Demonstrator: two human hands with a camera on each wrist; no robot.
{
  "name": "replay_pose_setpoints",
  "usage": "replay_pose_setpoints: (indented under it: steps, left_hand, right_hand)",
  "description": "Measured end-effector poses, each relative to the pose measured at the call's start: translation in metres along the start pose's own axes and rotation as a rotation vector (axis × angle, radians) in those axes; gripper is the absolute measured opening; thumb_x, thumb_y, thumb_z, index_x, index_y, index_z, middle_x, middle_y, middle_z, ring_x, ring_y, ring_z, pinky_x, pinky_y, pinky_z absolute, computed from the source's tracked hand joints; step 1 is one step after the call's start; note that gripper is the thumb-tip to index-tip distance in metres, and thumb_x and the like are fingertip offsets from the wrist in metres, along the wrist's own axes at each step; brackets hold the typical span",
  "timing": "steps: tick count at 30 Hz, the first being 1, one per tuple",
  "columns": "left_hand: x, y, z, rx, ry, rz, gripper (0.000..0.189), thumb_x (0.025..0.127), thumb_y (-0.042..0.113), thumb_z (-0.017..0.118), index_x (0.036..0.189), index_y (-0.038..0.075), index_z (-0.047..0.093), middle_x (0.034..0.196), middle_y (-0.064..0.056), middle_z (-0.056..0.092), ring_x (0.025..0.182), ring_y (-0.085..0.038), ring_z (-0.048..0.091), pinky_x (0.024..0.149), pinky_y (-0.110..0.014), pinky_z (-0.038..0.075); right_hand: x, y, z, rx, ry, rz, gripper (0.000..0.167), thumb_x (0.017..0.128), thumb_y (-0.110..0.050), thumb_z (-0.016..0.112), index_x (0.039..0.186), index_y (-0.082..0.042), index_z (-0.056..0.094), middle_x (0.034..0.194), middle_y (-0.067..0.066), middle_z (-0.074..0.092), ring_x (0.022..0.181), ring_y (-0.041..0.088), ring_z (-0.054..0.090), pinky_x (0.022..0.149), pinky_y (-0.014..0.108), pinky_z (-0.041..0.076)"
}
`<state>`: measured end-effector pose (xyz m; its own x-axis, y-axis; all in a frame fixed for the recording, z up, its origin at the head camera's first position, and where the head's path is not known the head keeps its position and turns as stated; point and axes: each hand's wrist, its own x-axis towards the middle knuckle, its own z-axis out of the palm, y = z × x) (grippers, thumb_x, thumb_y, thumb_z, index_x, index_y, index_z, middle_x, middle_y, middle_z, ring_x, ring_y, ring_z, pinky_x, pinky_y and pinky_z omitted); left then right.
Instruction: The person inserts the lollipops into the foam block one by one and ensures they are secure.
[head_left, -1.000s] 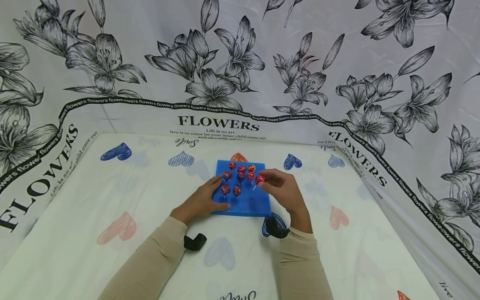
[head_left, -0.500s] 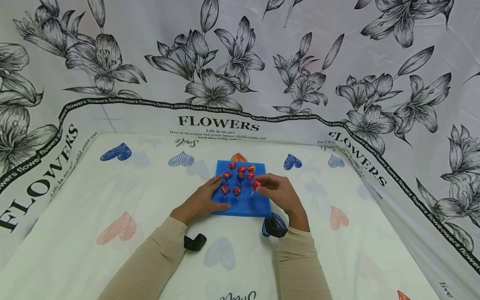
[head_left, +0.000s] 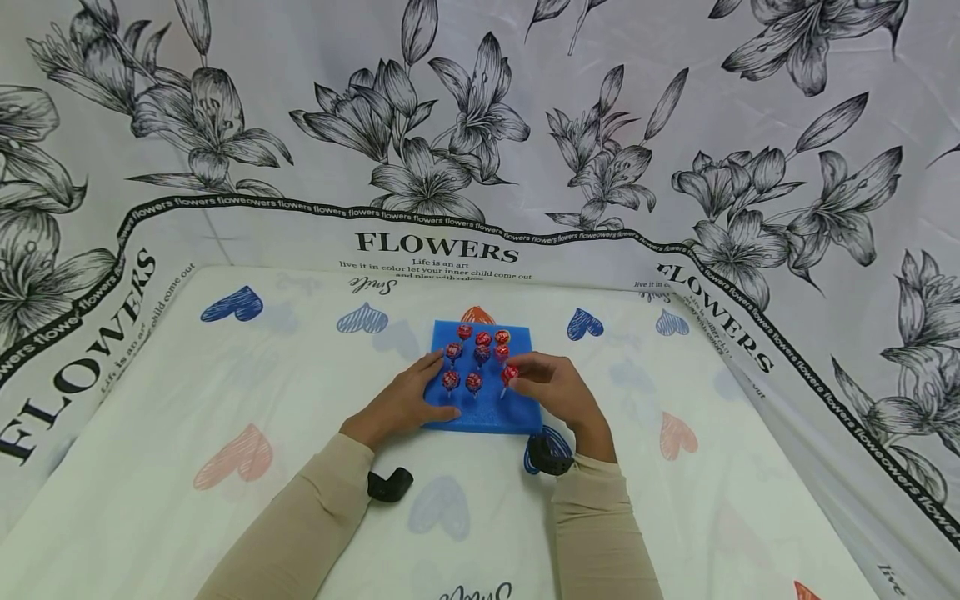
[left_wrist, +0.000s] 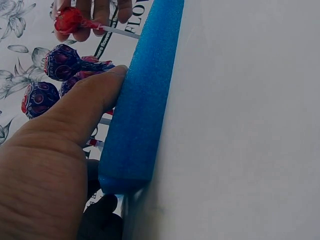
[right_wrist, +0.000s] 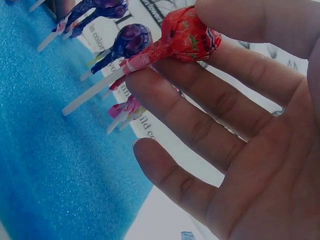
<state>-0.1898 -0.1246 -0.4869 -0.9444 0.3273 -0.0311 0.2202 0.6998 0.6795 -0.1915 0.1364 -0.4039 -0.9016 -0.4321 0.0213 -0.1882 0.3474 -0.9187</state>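
A blue foam block (head_left: 495, 414) lies flat, with several wrapped lollipops (head_left: 473, 382) standing in it on white sticks. My left hand (head_left: 401, 396) grips the block's left side, the thumb (left_wrist: 95, 92) lying straight on its top. Between thumb and fingers, my right hand (head_left: 561, 388) pinches a red-wrapped lollipop (right_wrist: 187, 37) by its head. This lollipop leans over the right part of the block. Its white stick (right_wrist: 92, 94) meets the foam surface; how deep it sits I cannot tell. The other right-hand fingers (right_wrist: 200, 125) are spread loosely below the head.
A white tablecloth (head_left: 300, 533) printed with hearts covers the table. Flower-printed cloth (head_left: 637, 50) hangs behind and along the sides. Each wrist wears a black device (head_left: 390, 484). Standing lollipops (right_wrist: 132, 40) with purple wrappers are close to the right hand.
My right hand has moved slightly left and toward me, lowering the red lollipop to the foam; its stick now stands more upright. The left hand and block have stayed put.
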Motion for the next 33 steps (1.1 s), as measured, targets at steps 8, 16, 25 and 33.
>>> replay_pose_setpoints:
  steps: [8, 16, 25, 33]
  left_hand:
    - [-0.001, 0.001, 0.000, -0.006, -0.003, -0.011, 0.100, 0.078, 0.051, 0.076, 0.151, 0.003, 0.029, 0.159, -0.006, 0.017, 0.142, -0.034, 0.018, 0.109, -0.051, 0.025]
    - [-0.001, -0.001, -0.001, 0.002, 0.003, -0.014, 0.101, 0.077, 0.053, 0.076, 0.151, 0.003, 0.029, 0.159, -0.005, 0.017, 0.142, -0.033, 0.019, 0.110, -0.050, 0.025]
    - [-0.002, -0.003, -0.001, 0.002, 0.015, -0.020, 0.099, 0.077, 0.052, 0.076, 0.151, 0.003, 0.030, 0.159, -0.005, 0.018, 0.142, -0.033, 0.020, 0.109, -0.051, 0.026]
    - [-0.004, -0.002, 0.000, -0.014, 0.006, -0.026, 0.100, 0.077, 0.052, 0.076, 0.151, 0.003, 0.030, 0.159, -0.007, 0.018, 0.142, -0.035, 0.019, 0.109, -0.052, 0.025]
  right_hand:
    - [-0.001, 0.000, 0.000, -0.011, 0.005, 0.011, 0.031, 0.090, -0.004, 0.066, 0.119, 0.008, 0.063, 0.104, 0.013, 0.069, 0.099, 0.026, 0.065, 0.090, 0.041, 0.050]
    - [0.013, 0.039, 0.000, -0.011, 0.018, 0.016, 0.032, 0.090, -0.009, 0.069, 0.120, 0.002, 0.066, 0.105, 0.009, 0.069, 0.099, 0.024, 0.065, 0.090, 0.042, 0.050]
    - [0.017, 0.042, 0.004, -0.068, 0.004, 0.064, 0.030, 0.087, -0.011, 0.072, 0.116, -0.003, 0.070, 0.102, 0.004, 0.070, 0.095, 0.022, 0.064, 0.087, 0.040, 0.052]
    - [0.014, 0.043, 0.005, -0.066, -0.010, 0.075, 0.032, 0.086, -0.011, 0.072, 0.117, -0.003, 0.069, 0.106, 0.005, 0.069, 0.097, 0.023, 0.064, 0.088, 0.041, 0.051]
